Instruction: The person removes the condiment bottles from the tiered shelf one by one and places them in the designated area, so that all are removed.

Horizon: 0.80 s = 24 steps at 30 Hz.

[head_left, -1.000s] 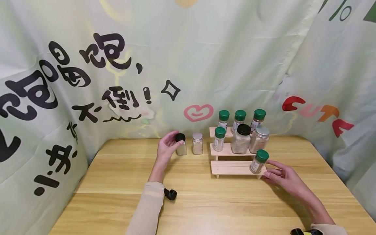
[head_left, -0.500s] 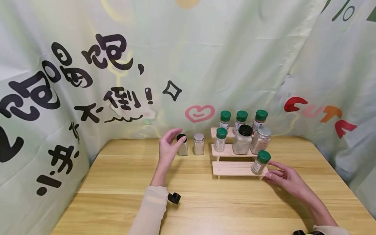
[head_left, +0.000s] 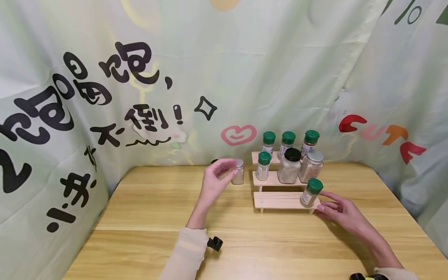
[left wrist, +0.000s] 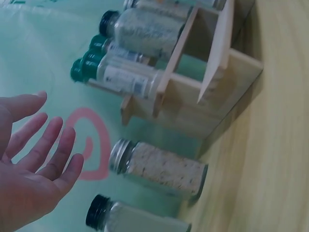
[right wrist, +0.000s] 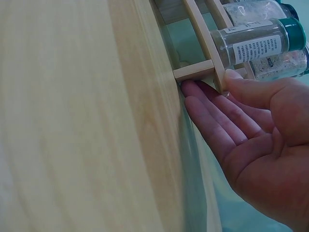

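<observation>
Left hand (left wrist: 31, 186): fingers apart, near silver-lidded jar (left wrist: 164, 168) | Right hand (right wrist: 265, 145): pinching wooden rack (head_left: 274, 200) (at one end, low down)

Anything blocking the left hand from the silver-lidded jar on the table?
Nothing visible. The left wrist view shows only open space between the left hand and the silver-lidded jar; the black-lidded jar next to it stands to one side, not between them.

High head view forward and down, nearer wrist views, rack (head_left: 276, 200) in all
</observation>
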Available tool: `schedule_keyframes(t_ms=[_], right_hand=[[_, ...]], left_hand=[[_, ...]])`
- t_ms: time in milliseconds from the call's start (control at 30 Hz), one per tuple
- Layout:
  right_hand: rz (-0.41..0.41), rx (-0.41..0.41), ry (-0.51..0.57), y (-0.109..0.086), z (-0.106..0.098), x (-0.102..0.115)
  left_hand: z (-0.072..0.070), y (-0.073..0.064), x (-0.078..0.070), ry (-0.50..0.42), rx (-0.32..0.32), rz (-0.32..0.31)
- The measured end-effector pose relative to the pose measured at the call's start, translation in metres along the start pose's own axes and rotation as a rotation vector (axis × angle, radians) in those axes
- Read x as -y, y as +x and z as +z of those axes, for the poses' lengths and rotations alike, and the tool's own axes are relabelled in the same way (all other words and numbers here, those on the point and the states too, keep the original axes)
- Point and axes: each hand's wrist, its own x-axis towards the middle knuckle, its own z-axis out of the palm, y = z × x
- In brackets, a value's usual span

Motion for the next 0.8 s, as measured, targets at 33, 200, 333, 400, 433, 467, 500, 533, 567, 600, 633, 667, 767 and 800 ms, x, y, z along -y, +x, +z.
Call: schedule_keyframes(t_ms=[33,200,333,400,433,467,500,533,567,600,633,667,767,800], right_hand=[[0.002,-0.001,0.002,0.000,0.000,0.000],[0.024,0.002,-0.007,0.000,0.000,0.001],[0.026,0.006,-0.011,0.000,0.001,0.001],[0.023,0.008,-0.006,0.000,0.001,0.002],[0.021,0.008,-0.003,0.000,0.001,0.002],[0.020,0.010,0.000,0.001,0.001,0.002],[0.020,0.011,0.004,0.001,0.000,0.002],[0.020,0.011,0.007,0.001,0.000,0.002],[0.020,0.011,0.010,0.001,0.000,0.002],[0.020,0.011,0.010,0.001,0.000,0.002],[0.020,0.010,0.009,0.001,0.000,0.002],[0.019,0.009,0.008,0.001,0.000,0.002],[0.013,0.008,0.003,0.001,-0.001,0.001],[0.013,0.007,-0.002,0.000,-0.001,0.001]], left_hand=[[0.002,-0.001,0.000,0.002,0.018,0.003],[0.012,-0.006,0.012,-0.002,0.076,-0.013],[0.018,-0.011,0.027,0.007,0.100,-0.056],[0.020,-0.013,0.031,0.008,0.112,-0.066],[0.021,-0.014,0.032,0.010,0.120,-0.067],[0.022,-0.014,0.033,0.013,0.127,-0.062],[0.024,-0.015,0.033,0.014,0.135,-0.056],[0.025,-0.015,0.034,0.010,0.144,-0.049],[0.026,-0.016,0.033,0.013,0.154,-0.044],[0.028,-0.016,0.033,0.013,0.162,-0.040],[0.030,-0.017,0.032,0.013,0.171,-0.039],[0.031,-0.017,0.032,0.006,0.180,-0.040],[0.036,-0.019,0.032,-0.001,0.207,-0.047],[0.038,-0.019,0.032,-0.003,0.214,-0.049]])
